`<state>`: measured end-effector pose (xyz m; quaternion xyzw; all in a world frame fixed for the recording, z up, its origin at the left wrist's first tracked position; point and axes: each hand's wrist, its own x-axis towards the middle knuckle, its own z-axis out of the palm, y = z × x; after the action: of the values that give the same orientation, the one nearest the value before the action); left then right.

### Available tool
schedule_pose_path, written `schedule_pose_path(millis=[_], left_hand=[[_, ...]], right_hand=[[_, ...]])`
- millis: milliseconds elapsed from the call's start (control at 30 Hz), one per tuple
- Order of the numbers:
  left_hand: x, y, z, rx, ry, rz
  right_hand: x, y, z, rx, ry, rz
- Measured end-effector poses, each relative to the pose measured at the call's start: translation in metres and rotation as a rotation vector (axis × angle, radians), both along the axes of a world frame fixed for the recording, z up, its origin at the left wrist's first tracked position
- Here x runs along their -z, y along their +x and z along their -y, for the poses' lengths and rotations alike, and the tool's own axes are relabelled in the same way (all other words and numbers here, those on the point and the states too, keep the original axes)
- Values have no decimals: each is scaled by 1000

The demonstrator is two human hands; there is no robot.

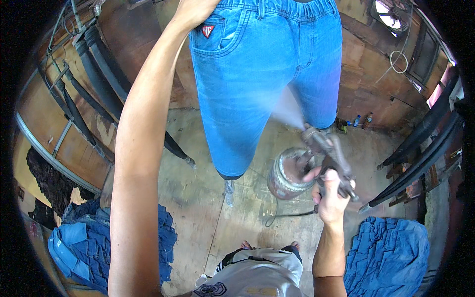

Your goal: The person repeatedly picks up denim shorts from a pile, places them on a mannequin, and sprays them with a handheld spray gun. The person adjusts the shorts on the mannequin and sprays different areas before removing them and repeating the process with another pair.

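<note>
Blue denim, two heaps, lies nearest on the floor [198,198]: a folded pile of jeans [84,242] at lower left, and a rumpled blue cloth heap [386,257] at lower right. Between them, at the bottom edge, the person's grey printed shirt [257,272] and bare toes show.

Right hand [330,195]: fingers wrapped tight around the grip of a grimy metal spray gun [329,151], a finger resting across the front of the handle. The gun's body rises up and to the left from the hand, nozzle pointing at the hanging trousers. A stained metal paint cup [287,173] hangs from the gun, just left of the hand. A pale mist [289,109] fans from the nozzle onto the cloth. A dark hose [292,214] trails across the floor below the cup.

Left hand [195,12]: arm stretched up and forward, hand at the waistband of a pair of bright blue jeans [262,74], near the pocket with a small red badge; whether it pinches the fabric I cannot tell. The jeans hang upright, well above and left of the right hand, legs ending above the floor.

Farthest: dark hoses or pipes [94,74] along the brown wall at left, small bottles [358,120] at the wall's foot, and black slanted bars [420,163] at right.
</note>
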<state>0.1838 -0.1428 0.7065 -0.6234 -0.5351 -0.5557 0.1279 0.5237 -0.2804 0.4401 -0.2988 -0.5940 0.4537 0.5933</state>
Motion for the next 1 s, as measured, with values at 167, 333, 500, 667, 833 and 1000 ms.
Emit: schedule_pose_path(millis=[167, 333, 500, 667, 833, 1000], left_hand=[[1, 32, 13, -78, 40, -2], [6, 59, 12, -316, 77, -55], [13, 84, 2, -565, 73, -175], [9, 93, 30, -413, -159, -378], [24, 111, 25, -483, -36, -492], [38, 142, -7, -656, 154, -523]], right_hand=[[42, 1, -12, -62, -262, 309], [36, 21, -26, -151, -304, 529], [-13, 58, -17, -121, -56, 12], [-17, 90, -33, -142, -84, 83], [33, 97, -49, -176, -287, 528], [27, 109, -62, -186, -290, 632]])
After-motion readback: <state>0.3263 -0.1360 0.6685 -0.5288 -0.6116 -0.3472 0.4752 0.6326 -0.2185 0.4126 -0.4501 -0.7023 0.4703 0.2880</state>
